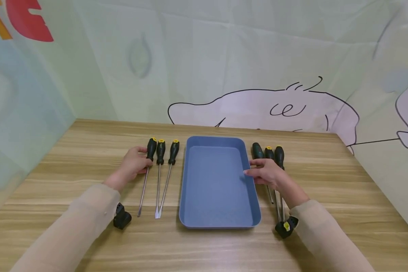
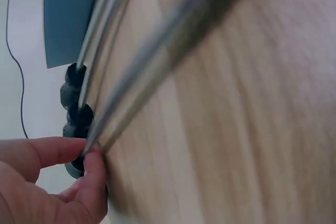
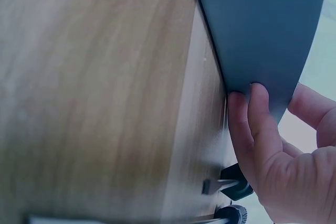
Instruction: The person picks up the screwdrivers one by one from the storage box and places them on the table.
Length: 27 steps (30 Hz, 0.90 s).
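Note:
My left hand (image 1: 133, 165) pinches the leftmost screwdriver (image 1: 151, 148) of three, its thumb and finger where the black handle meets the steel shaft. Beside it lie a second screwdriver (image 1: 161, 152) and a third screwdriver (image 1: 173, 152), their shafts converging at flat tips. A blue-grey rectangular tray (image 1: 215, 181) stands in the middle. On its right side my right hand (image 1: 268, 173) grips the wall, thumb at the rim and fingers against the outside, as the right wrist view shows. That hand partly covers a dark-green-handled screwdriver (image 1: 257, 150).
Two more screwdrivers with black handles, a middle screwdriver (image 1: 269, 152) and an outer screwdriver (image 1: 279, 154), lie to the right of the tray. The wooden table (image 1: 217, 249) meets a printed cloth backdrop (image 1: 197, 68) at the back. Black wrist cameras hang under both sleeves.

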Each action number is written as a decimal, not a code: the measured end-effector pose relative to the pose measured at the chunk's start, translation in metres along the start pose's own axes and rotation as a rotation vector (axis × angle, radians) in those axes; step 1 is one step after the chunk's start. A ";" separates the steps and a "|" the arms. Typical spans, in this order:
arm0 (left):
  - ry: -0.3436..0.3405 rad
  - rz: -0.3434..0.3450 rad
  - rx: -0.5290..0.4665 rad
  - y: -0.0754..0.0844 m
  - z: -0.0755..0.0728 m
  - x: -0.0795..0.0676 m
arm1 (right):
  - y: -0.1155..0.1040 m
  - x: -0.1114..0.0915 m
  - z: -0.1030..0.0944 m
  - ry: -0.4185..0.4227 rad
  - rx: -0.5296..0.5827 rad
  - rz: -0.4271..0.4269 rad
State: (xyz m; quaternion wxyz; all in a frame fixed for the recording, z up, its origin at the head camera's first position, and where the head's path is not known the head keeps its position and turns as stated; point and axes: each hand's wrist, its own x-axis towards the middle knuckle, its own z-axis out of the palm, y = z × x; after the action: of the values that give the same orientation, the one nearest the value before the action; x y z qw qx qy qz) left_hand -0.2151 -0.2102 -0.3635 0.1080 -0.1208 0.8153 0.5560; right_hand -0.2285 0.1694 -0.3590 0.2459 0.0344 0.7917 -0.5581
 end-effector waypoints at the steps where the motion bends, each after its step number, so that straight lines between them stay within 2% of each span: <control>1: 0.006 0.007 0.013 -0.001 0.000 0.000 | 0.000 0.000 0.000 -0.003 -0.002 -0.001; 7: 0.044 0.042 0.077 -0.001 0.001 -0.001 | -0.002 0.000 0.001 -0.007 0.002 -0.004; 18: 0.046 0.063 0.128 -0.005 0.004 0.002 | -0.001 0.000 0.000 -0.003 -0.033 -0.002; 22: 0.026 0.046 0.125 -0.008 0.003 -0.001 | 0.002 0.001 0.000 0.001 -0.033 0.001; 27: -0.033 0.028 0.156 -0.014 -0.002 -0.009 | 0.006 0.001 0.001 -0.006 -0.024 0.005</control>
State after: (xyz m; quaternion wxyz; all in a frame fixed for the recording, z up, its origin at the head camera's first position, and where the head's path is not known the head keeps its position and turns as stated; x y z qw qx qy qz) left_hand -0.2026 -0.2168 -0.3728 0.1224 -0.0914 0.8558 0.4942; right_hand -0.2267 0.1706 -0.3649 0.2501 0.0318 0.7976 -0.5480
